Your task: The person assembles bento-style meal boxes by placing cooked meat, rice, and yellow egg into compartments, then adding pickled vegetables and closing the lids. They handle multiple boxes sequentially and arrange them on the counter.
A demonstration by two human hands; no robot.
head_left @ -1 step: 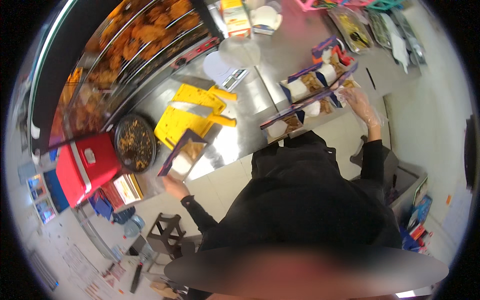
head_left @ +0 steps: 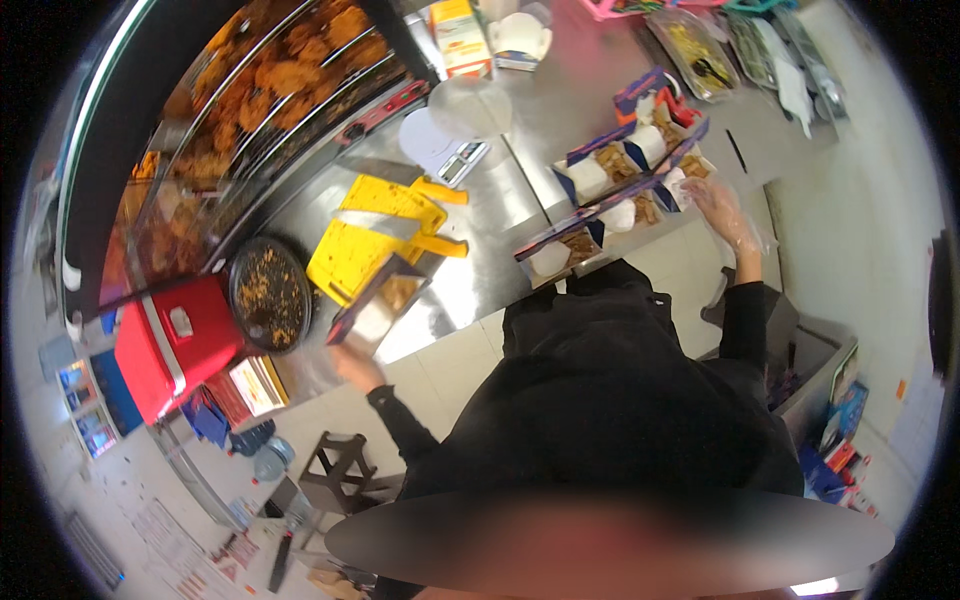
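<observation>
My left hand [head_left: 357, 366] grips the near end of an open cardboard meal box [head_left: 378, 312], holding it tilted above the steel counter's front edge. Inside are a white wrapped packet and brown food pieces. Under and beyond it lies a yellow cutting board [head_left: 372, 232] with two yellow-handled knives [head_left: 437, 245]. On the right, my right hand [head_left: 718, 212], in a clear plastic glove, has its fingers bent at the end of another open meal box [head_left: 618, 218] with white packets and brown pieces. More filled boxes [head_left: 605, 172] stand just behind that one.
A black round pan [head_left: 270, 295] with crumbs and a red cooler box [head_left: 178, 335] stand at the left. Behind the board is a glass warmer [head_left: 290, 80] of fried chicken. A kitchen scale [head_left: 440, 148] sits mid-counter; trays [head_left: 693, 55] lie far right. A stool [head_left: 335, 470] stands below.
My left hand has shifted the meal box a little to the right and away from me. My right hand stays at the box row. The whole view has turned slightly.
</observation>
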